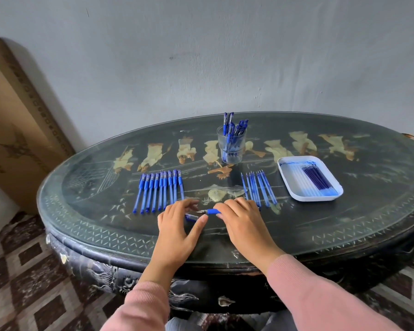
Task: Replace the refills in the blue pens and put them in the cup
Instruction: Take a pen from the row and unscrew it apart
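Head view. At near centre of the table (344,225), the left hand (177,225) pinches the pen barrel (191,217) while the right hand (239,220) curls its fingers on the grip section (210,211). Both parts are probably light, stiff and slick, so hold the rubber grip.

The light is soft and even, like daylight, not too bright and not dark. The wall (201,56) looks flat and grey, with only soft shading. The glass top of the counter (344,225) shines a little and shows pale glare. The left hand (177,225) and right hand (242,223) make only faint, soft shadows. The pen (212,212) between them looks small and a bit fuzzy. The wide lens bends the counter's edge, and the corners look stretched.
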`<state>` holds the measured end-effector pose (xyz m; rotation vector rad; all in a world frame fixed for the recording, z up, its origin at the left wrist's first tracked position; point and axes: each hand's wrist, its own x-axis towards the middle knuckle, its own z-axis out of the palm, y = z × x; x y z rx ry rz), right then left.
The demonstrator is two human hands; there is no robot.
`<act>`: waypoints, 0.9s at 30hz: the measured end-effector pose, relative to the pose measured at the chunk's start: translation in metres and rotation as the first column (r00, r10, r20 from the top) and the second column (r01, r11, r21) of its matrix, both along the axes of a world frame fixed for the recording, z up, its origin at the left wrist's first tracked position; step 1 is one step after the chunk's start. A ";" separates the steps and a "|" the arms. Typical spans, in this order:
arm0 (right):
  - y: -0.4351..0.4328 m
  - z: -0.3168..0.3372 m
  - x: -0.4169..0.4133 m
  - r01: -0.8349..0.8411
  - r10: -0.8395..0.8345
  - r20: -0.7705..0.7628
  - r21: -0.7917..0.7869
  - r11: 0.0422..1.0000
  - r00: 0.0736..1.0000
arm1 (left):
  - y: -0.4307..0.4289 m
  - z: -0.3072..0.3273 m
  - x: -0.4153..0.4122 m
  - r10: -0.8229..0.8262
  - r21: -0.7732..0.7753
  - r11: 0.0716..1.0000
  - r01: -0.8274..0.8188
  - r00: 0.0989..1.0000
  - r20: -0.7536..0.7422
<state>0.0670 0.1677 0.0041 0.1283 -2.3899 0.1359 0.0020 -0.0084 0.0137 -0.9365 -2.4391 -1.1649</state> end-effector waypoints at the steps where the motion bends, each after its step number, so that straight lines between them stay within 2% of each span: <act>1: 0.000 0.000 0.000 0.002 -0.002 0.000 -0.004 1.000 1.000 | 0.000 -0.001 0.000 0.003 0.005 1.000 -0.002 1.000 -0.028; 7: 0.000 -0.002 0.000 -0.009 0.009 0.019 0.007 1.000 1.000 | 0.001 -0.007 -0.009 0.050 0.038 0.998 -0.046 0.994 -0.097; 11: 0.001 0.000 0.001 -0.007 0.007 0.012 0.003 1.000 1.000 | 0.001 -0.003 -0.006 0.037 0.011 0.999 -0.036 0.999 -0.025; 15: 0.001 0.000 0.001 -0.038 0.038 -0.008 -0.018 0.999 0.999 | 0.001 -0.008 -0.009 0.055 0.020 0.998 -0.053 0.994 -0.092; 27: 0.002 0.001 0.003 -0.076 0.071 -0.084 -0.047 0.996 0.994 | 0.000 -0.005 -0.007 0.000 0.065 0.998 0.004 0.998 -0.060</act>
